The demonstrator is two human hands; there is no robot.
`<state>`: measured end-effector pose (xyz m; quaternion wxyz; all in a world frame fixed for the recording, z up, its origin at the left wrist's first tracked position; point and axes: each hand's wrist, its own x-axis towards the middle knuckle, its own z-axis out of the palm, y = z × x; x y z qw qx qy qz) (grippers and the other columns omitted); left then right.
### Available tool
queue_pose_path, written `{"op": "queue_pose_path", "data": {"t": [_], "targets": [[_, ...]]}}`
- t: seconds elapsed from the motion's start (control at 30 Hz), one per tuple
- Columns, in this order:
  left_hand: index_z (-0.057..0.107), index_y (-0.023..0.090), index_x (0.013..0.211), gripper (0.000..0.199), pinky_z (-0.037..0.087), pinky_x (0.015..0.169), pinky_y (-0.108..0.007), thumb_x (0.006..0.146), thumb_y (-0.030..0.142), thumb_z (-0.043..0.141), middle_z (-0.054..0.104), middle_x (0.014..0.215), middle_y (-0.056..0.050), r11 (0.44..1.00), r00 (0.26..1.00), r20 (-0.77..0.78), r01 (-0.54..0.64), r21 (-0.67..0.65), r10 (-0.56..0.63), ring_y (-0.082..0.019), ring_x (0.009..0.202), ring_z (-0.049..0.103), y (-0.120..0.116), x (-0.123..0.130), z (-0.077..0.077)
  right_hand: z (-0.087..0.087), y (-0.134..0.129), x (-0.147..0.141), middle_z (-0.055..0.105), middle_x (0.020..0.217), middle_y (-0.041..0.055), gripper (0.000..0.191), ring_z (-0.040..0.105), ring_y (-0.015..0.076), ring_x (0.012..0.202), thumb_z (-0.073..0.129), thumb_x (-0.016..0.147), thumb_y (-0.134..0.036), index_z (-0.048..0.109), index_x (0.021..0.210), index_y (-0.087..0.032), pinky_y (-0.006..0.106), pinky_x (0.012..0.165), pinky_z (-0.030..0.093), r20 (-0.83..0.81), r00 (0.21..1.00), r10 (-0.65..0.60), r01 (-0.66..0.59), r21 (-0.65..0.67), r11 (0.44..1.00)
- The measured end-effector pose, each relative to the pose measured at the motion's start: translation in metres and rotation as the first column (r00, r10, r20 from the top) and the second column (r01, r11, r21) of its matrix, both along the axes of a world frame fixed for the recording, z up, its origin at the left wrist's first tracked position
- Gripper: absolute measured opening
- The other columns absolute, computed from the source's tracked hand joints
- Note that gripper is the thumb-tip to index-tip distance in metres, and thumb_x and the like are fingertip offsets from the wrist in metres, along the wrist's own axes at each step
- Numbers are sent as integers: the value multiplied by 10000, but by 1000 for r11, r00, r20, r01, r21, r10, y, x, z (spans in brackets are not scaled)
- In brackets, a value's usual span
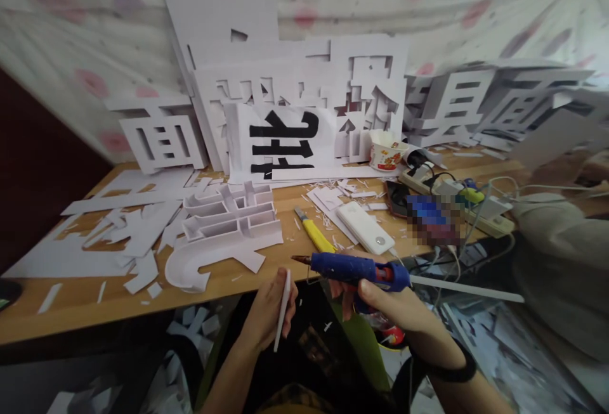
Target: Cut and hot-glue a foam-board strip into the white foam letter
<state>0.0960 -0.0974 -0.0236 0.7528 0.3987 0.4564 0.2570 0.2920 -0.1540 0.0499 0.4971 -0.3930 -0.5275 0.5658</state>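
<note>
My left hand (267, 310) is closed around a narrow white foam-board strip (282, 312), held on edge in front of the table. In my right hand (380, 303) is a blue hot glue gun (345, 268), its nozzle pointing left just above the strip and apart from it. A long white glue stick (469, 288) sticks out of the gun's back end. On the table beyond my left hand lies a white foam-board character (228, 227) with upright side walls glued along its outline. A yellow utility knife (314, 231) rests to the right of that character.
A white power bank (365, 227), a phone (397, 198) and a power strip (490, 220) with cables lie at right. A paper cup (386, 151) stands near cut-out boards (304, 59). White offcuts (143, 230) cover the left. Another person's sleeve (556, 243) is at far right.
</note>
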Motion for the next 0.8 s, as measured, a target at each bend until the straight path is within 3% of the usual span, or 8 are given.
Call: {"op": "queue_pose_path", "data": {"t": [0.1,0.2,0.33,0.47,0.57,0.8], "targets": [[457,207,602,689,319,272,-182,607,884,585,400,373,79,1000,997,-76,15,10,-14,-67,266,352,-3,-4,-4,2,1,-1,652,724,30,476,632,157,587,631,827,-659,674,872,-186,256,535,502,41,999,-9,8,19,1000],[552,190,698,666,379,326,-199,607,844,639,480,437,67,998,995,-78,-60,22,61,-93,333,456,-3,-8,-1,0,1,-1,649,706,40,515,607,160,615,573,850,-686,681,797,-186,255,546,485,97,989,-111,105,57,993],[651,177,891,544,520,523,-238,661,656,768,661,690,12,978,982,36,-189,84,186,-145,599,636,3,-15,14,-11,-1,3,663,686,51,531,604,176,617,539,866,-691,702,740,-202,265,535,472,141,953,-268,261,64,963],[689,158,851,434,564,737,-264,634,493,859,735,848,-40,923,933,166,-347,164,321,-175,800,688,8,-19,34,-23,-1,10,650,642,51,554,570,181,539,503,862,-723,729,772,-225,275,463,437,96,936,-338,336,31,941],[702,152,780,403,574,733,-267,612,473,878,742,809,-41,903,918,176,-387,185,357,-173,768,689,7,-21,46,-27,0,12,617,603,48,569,534,170,511,494,867,-717,691,663,-224,275,445,410,103,937,-333,332,28,943],[760,176,826,384,583,662,-237,613,475,876,751,805,-30,916,939,107,-343,208,327,-169,760,690,-3,-21,56,-23,1,8,537,524,23,595,435,129,432,488,864,-717,634,588,-210,248,365,291,140,930,-339,343,0,939]]}}
